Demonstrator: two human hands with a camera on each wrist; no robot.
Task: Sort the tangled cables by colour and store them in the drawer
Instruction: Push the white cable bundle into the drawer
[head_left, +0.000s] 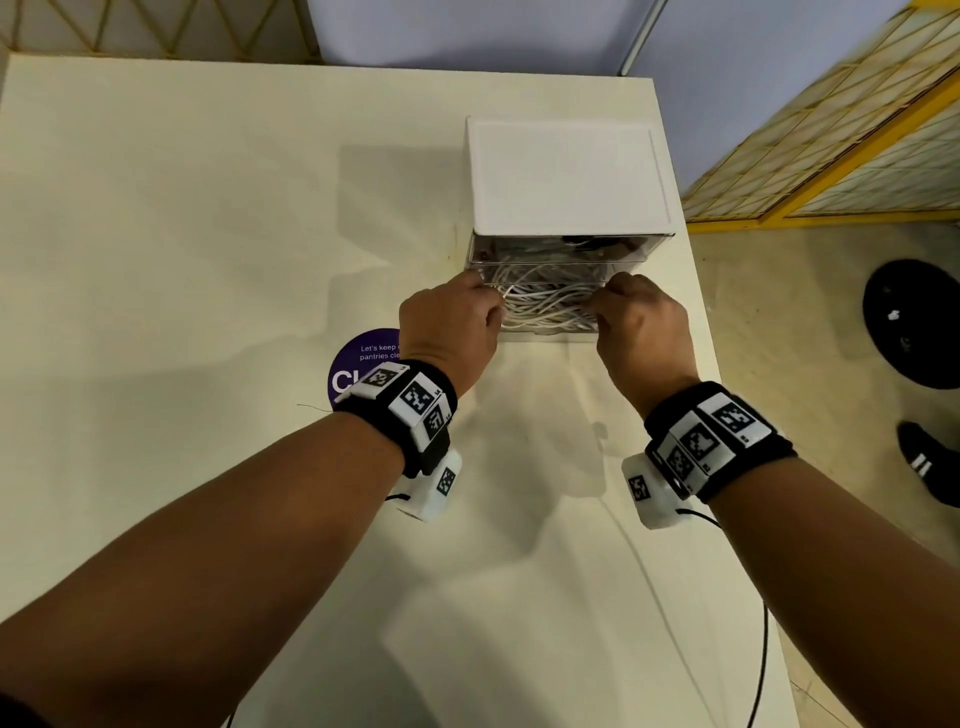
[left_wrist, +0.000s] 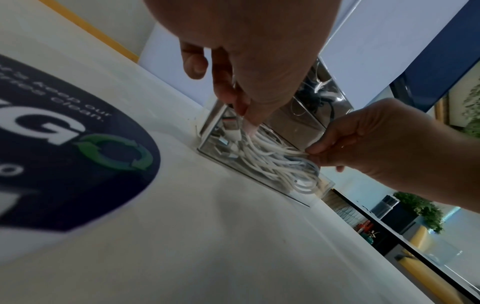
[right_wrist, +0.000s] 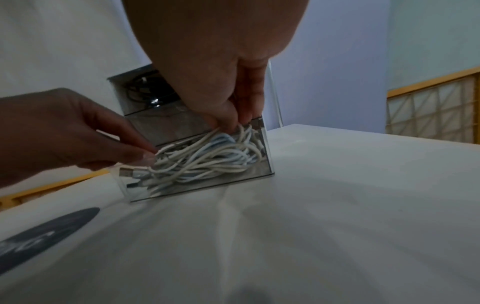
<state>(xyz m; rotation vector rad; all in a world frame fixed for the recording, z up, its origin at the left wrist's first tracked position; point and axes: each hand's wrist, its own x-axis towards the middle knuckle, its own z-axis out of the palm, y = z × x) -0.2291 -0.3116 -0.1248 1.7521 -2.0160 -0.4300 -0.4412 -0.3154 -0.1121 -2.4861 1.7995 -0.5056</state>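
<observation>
Clear plastic lower drawer (head_left: 550, 338) pulled out of white-topped box (head_left: 566, 176); left hand (head_left: 447, 327) and right hand (head_left: 641, 332) fingers pinch smooth white cables (head_left: 540, 306) at drawer's sides.

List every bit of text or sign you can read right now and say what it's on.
"Let's keep" and "pantries cle", cut off by the left hand: round purple sticker on the table.
"keep our" and "clean.": the same sticker, left wrist view.
Large white letters, "C" in the head view, "G" in the left wrist view: rest hidden.
Green recycling arrows: same sticker.
Black-and-white square codes on both wristbands: small numbers unreadable.
</observation>
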